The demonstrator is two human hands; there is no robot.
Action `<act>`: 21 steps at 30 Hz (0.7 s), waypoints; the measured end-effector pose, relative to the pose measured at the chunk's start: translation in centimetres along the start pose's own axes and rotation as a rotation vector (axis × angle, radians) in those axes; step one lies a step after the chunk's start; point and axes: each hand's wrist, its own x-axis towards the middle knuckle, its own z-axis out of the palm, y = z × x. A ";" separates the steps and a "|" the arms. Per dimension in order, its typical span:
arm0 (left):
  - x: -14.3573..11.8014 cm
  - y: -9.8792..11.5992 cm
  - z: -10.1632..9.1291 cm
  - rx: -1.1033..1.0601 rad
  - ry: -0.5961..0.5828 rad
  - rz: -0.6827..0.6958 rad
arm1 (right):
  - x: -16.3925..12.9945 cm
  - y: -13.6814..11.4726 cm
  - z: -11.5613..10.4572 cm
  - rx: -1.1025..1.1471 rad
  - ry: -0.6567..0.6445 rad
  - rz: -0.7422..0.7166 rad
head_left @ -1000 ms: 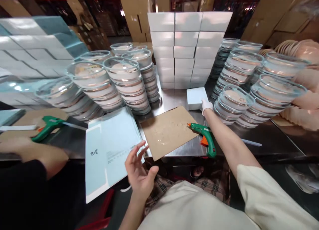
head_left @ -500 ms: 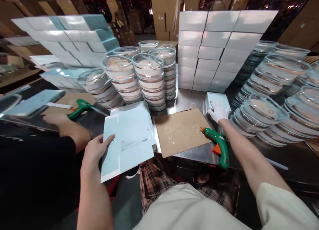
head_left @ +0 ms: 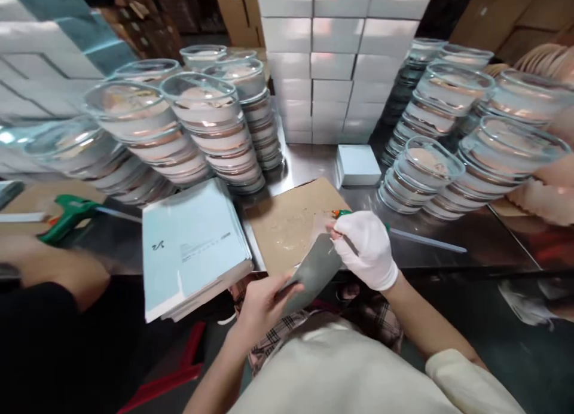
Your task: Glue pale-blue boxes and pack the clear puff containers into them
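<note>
My left hand [head_left: 262, 300] pinches the lower end of a grey flat carton sheet [head_left: 314, 270] and holds it tilted over the table's front edge. My right hand [head_left: 365, 249], in a white glove, is closed over a green glue gun [head_left: 341, 213]. Only the gun's orange tip and a bit of green show past the glove. The gloved fingers touch the sheet's upper edge. A brown cardboard mat [head_left: 287, 222] with dried glue lies just behind both hands.
A stack of flat light-blue cartons [head_left: 192, 246] overhangs the steel table [head_left: 448, 252] at left. A small white box [head_left: 359, 164], stacked clear round containers [head_left: 210, 127] [head_left: 421, 169] and a wall of white boxes [head_left: 336, 61] stand behind. A co-worker's hand [head_left: 54, 270] and second glue gun [head_left: 67, 213] are far left.
My right hand left the small white box and came down onto the glue gun. My left hand took a grey sheet from the carton stack and brought it to the middle.
</note>
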 end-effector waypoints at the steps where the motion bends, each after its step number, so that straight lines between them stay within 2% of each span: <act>1: -0.1 -0.5 0.7 -0.013 -0.051 0.028 | -0.8 0.6 -0.5 0.085 -0.083 0.088; 3: -0.3 -1.5 1.2 -0.032 -0.121 0.050 | -2.2 2.1 -1.4 0.351 -0.360 0.250; 6: -0.5 -2.9 1.4 -0.011 -0.108 0.072 | -4.2 3.6 -1.8 0.802 -0.879 0.506; 7: -0.6 -3.2 1.7 0.017 -0.088 0.101 | -5.0 3.7 -1.5 0.919 -0.981 0.591; 9: -0.8 -3.8 3.0 0.101 -0.076 0.187 | -6.9 3.6 -0.2 1.089 -1.055 0.750; 11: -1.3 -4.0 4.8 0.176 -0.142 0.256 | -9.1 3.2 1.2 1.216 -0.996 0.905; 13: -2.1 -4.0 6.3 0.202 -0.276 0.254 | -11.1 3.0 1.9 1.334 -0.912 1.013; 15: -2.8 -4.0 6.7 0.171 -0.409 0.206 | -12.6 3.1 1.4 1.395 -0.896 1.000; 16: -3.1 -4.0 6.4 0.140 -0.444 0.176 | -13.1 3.2 0.7 1.363 -0.888 0.968; 17: -3.4 -4.1 5.8 0.103 -0.445 0.138 | -13.4 3.3 -0.2 1.276 -0.823 0.948; 18: -3.6 -4.2 5.1 0.065 -0.402 0.089 | -13.7 3.3 -1.1 1.144 -0.683 0.952; 19: -3.8 -4.4 4.4 0.030 -0.314 0.031 | -13.9 3.2 -1.8 0.988 -0.489 0.961; 21: -4.0 -4.5 3.6 -0.028 -0.071 -0.095 | -14.2 2.4 -2.4 0.708 -0.077 0.930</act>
